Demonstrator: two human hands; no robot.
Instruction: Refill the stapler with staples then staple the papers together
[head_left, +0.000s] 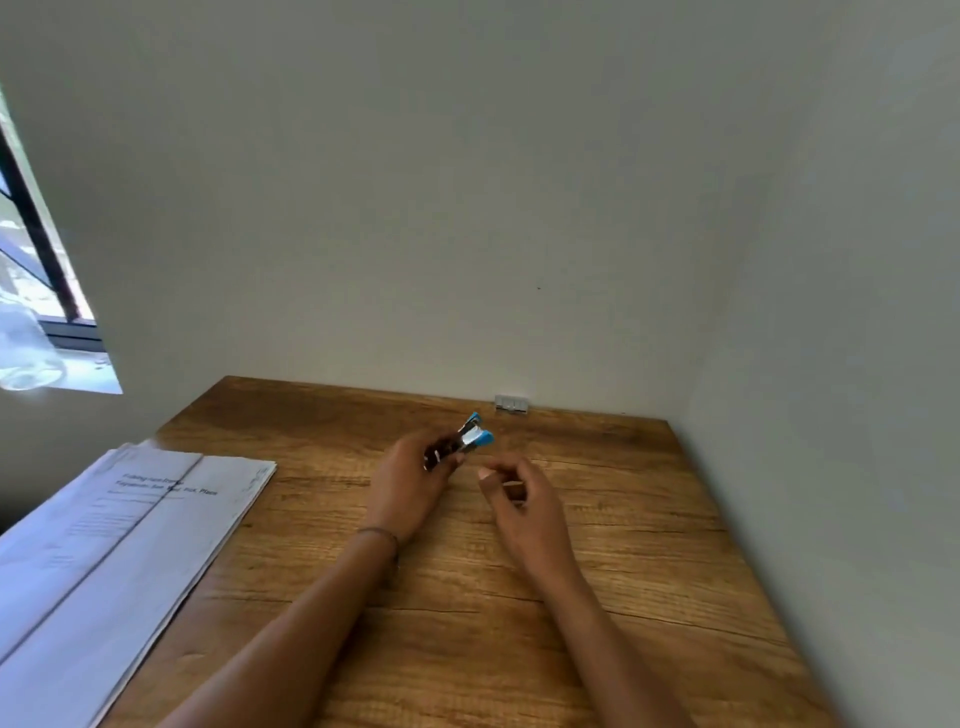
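Observation:
A small blue and silver stapler (470, 439) is held in my left hand (415, 480) above the middle of the wooden table (649, 571); its blue tips point up and to the right and appear spread apart. My right hand (519, 499) hovers just right of it with fingers curled; whether it pinches staples I cannot tell. A stack of printed papers (114, 545) lies at the table's left edge, hanging partly over it. A small grey staple box (511, 404) sits at the table's far edge against the wall.
A white wall stands right behind the table and along its right side. A window (36, 291) is at the far left. Bare wood shows between the papers and my arms.

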